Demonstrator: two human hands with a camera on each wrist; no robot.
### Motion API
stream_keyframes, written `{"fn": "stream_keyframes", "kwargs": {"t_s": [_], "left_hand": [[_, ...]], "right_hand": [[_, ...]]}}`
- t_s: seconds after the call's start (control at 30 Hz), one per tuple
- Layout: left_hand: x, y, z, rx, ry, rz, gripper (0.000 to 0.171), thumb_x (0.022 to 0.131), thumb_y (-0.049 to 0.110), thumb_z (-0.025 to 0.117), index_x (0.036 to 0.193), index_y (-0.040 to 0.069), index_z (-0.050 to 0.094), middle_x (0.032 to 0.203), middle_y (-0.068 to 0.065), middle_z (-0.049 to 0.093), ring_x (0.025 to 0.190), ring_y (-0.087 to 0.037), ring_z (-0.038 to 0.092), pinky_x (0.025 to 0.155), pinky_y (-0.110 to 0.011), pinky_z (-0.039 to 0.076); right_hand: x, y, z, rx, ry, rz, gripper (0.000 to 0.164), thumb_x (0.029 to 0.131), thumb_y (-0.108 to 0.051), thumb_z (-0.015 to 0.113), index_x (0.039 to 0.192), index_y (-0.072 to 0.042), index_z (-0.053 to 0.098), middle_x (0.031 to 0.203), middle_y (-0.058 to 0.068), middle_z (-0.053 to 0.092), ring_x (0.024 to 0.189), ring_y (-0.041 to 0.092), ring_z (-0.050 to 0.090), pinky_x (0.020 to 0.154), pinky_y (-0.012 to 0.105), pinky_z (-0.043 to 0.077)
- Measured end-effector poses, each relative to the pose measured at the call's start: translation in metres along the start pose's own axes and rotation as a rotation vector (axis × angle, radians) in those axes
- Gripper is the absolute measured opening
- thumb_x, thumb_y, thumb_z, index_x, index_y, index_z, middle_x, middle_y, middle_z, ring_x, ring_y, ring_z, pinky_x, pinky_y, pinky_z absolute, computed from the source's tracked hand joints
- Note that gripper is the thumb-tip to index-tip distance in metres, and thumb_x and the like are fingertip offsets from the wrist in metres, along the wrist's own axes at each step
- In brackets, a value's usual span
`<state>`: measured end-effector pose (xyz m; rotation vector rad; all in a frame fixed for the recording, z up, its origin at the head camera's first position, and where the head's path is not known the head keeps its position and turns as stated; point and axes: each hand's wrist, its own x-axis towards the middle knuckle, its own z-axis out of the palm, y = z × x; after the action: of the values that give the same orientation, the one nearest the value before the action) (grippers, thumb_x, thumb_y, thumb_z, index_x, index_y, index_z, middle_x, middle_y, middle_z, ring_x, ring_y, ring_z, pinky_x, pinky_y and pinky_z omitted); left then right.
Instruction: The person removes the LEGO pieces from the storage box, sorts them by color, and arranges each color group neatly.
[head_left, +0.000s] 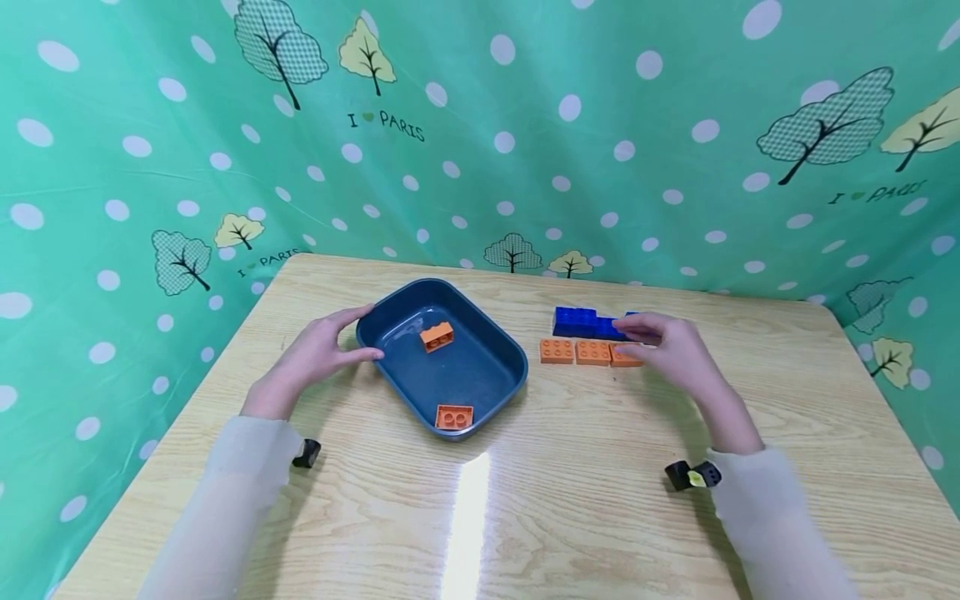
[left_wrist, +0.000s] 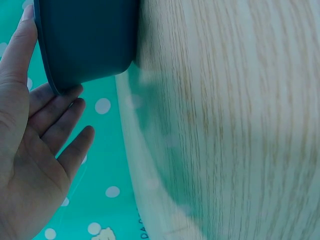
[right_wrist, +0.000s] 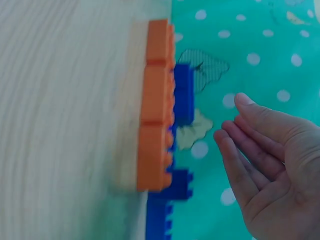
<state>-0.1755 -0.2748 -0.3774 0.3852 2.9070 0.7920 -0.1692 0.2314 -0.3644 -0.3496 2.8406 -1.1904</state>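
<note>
A dark blue plastic tray (head_left: 491,362) stands on the table, with one orange toy brick (head_left: 437,337) on its side and another orange brick (head_left: 454,417) at the near end. My left hand (head_left: 315,358) holds its left corner, thumb and fingers at the rim; in the left wrist view the other fingers of the left hand (left_wrist: 37,135) spread below the tray wall (left_wrist: 90,40). Over the right end of a row of orange bricks (head_left: 592,352) hovers my right hand (head_left: 671,350). In the right wrist view nothing lies between the right hand's (right_wrist: 275,160) loosely bent fingers.
Blue bricks (head_left: 575,322) line up behind the orange row, partly hidden by the right hand. The wooden table (head_left: 585,483) ends at a green dotted curtain (head_left: 450,192) at the back and sides. Dark wrist devices (head_left: 306,454) show below both hands.
</note>
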Motion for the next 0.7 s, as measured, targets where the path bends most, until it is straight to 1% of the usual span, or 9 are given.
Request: {"fn": "stream_keyframes", "kwargs": {"t_s": [0.1, 0.23, 0.4, 0.47, 0.6, 0.7], "left_hand": [[0.0, -0.001, 0.0, -0.003, 0.0, 0.003, 0.088, 0.086, 0.052, 0.073, 0.155, 0.013, 0.036, 0.156, -0.022, 0.04, 0.139, -0.046, 0.043, 0.116, -0.062, 0.035], [0.0, -0.001, 0.0, -0.01, -0.002, -0.001, 0.088, 0.086, 0.053, 0.073, 0.156, 0.014, 0.036, 0.157, -0.021, 0.039, 0.139, -0.046, 0.042, 0.116, -0.061, 0.035], [0.0, -0.003, 0.0, -0.012, -0.004, -0.007, 0.089, 0.085, 0.054, 0.073, 0.156, 0.014, 0.035, 0.157, -0.021, 0.039, 0.14, -0.046, 0.041, 0.116, -0.061, 0.035], [0.0, -0.003, 0.0, -0.009, -0.003, -0.004, 0.089, 0.085, 0.054, 0.073, 0.156, 0.014, 0.035, 0.157, -0.021, 0.039, 0.141, -0.046, 0.04, 0.117, -0.061, 0.035], [0.001, -0.004, 0.0, -0.008, 0.0, 0.004, 0.089, 0.085, 0.053, 0.073, 0.155, 0.014, 0.036, 0.157, -0.02, 0.04, 0.143, -0.045, 0.038, 0.117, -0.061, 0.035], [0.0, -0.004, 0.0, -0.011, 0.002, 0.005, 0.088, 0.085, 0.052, 0.074, 0.155, 0.013, 0.036, 0.157, -0.02, 0.04, 0.143, -0.045, 0.037, 0.117, -0.06, 0.035]], "right_hand": [[0.003, -0.012, 0.006, 0.036, -0.01, -0.025, 0.037, 0.09, -0.015, 0.074, 0.125, -0.003, 0.068, 0.129, 0.017, 0.068, 0.118, 0.035, 0.066, 0.091, 0.028, 0.06], [0.009, -0.028, 0.017, 0.093, -0.047, -0.054, 0.037, 0.09, -0.015, 0.075, 0.125, -0.005, 0.068, 0.129, 0.016, 0.068, 0.118, 0.034, 0.067, 0.093, 0.036, 0.06], [0.019, -0.049, 0.037, 0.161, -0.099, -0.118, 0.035, 0.089, -0.014, 0.075, 0.123, -0.008, 0.07, 0.125, 0.015, 0.07, 0.114, 0.032, 0.068, 0.093, 0.036, 0.06], [0.023, -0.058, 0.047, 0.188, -0.126, -0.157, 0.035, 0.088, -0.011, 0.076, 0.122, -0.006, 0.07, 0.123, 0.017, 0.07, 0.112, 0.034, 0.068, 0.094, 0.038, 0.059], [0.029, -0.08, 0.069, 0.215, -0.194, -0.225, 0.036, 0.086, -0.01, 0.078, 0.121, -0.004, 0.071, 0.121, 0.016, 0.071, 0.111, 0.033, 0.069, 0.095, 0.042, 0.059], [0.033, -0.096, 0.086, 0.21, -0.264, -0.257, 0.035, 0.086, -0.012, 0.078, 0.119, -0.007, 0.072, 0.122, 0.014, 0.071, 0.112, 0.03, 0.069, 0.095, 0.041, 0.06]]}}
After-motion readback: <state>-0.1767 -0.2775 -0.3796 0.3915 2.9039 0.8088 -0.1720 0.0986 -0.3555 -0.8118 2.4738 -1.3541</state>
